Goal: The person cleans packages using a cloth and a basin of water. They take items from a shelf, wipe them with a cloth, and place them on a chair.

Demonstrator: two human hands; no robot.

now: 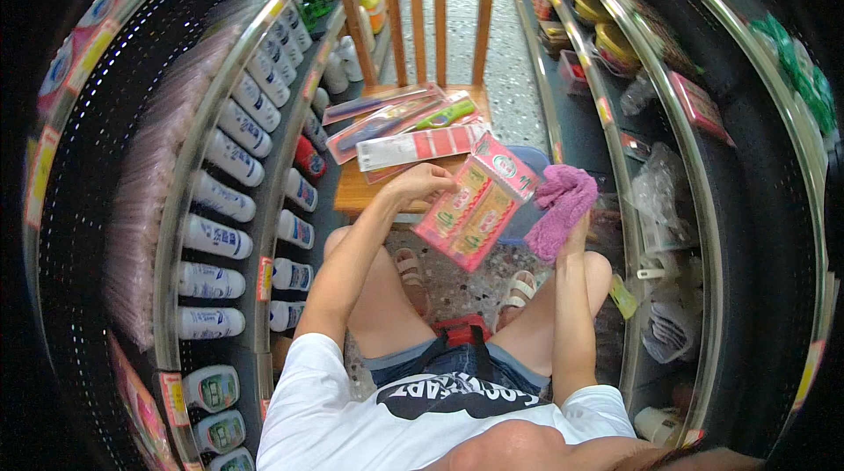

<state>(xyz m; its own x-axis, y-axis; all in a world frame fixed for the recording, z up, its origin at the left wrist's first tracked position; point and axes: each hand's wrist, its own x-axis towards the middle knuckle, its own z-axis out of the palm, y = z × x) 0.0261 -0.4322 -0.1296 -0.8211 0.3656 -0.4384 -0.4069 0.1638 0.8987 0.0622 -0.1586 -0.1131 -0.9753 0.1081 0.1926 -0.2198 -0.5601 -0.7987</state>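
My left hand (425,185) grips the left edge of a flat pink and yellow package (469,207) with printed writing, held tilted above the floor between my knees. My right hand (577,227) holds a bunched purple cloth (560,207), whose upper part is beside the package's right corner. Behind the package, a blue plastic basin (525,223) is partly hidden. Several long flat packages lie overlapping on a wooden chair (353,194) in front of me, among them a white and red one (422,146) and one with a green-handled item (445,115).
Shelves with rows of white bottles (217,235) stand close on my left. On the right, shelves hold yellow round containers (614,45), a pink pack (700,105) and clear plastic bags (661,194). The chair's slatted back (440,16) rises ahead.
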